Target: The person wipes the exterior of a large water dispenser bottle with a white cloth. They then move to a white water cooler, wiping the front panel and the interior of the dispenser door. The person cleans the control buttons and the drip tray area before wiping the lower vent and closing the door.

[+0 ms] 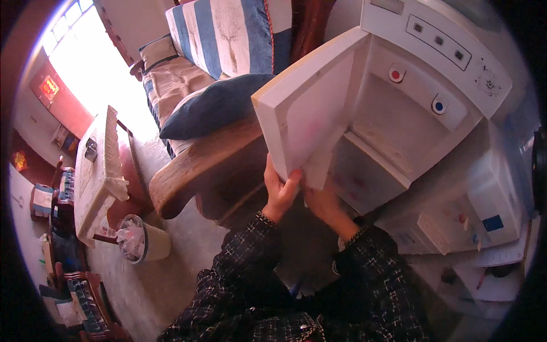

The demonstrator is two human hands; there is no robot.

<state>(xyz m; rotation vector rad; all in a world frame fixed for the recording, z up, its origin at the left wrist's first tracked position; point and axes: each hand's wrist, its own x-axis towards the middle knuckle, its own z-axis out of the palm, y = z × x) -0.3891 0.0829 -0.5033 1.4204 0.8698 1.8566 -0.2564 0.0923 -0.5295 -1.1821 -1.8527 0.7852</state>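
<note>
The white door [319,97] of a water dispenser [439,62] stands swung open toward the left. My left hand [278,191] grips the door's lower edge, its thumb on the inner side and the fingers partly hidden by the panel. Close beside it, my right hand [329,206] is closed around a pale, cloth-like piece [318,170] against the inside of the door; its fingers are partly hidden and slightly blurred. Inside the recess are two white taps, one with a red mark [397,73] and one with a blue mark [439,104].
A wooden sofa arm [199,165] and a blue cushion [213,105] lie just left of the door. Farther left are a bin [154,242] with a plastic liner and a table [94,171] with a lace-edged cloth. A translucent container [456,222] stands right of the dispenser.
</note>
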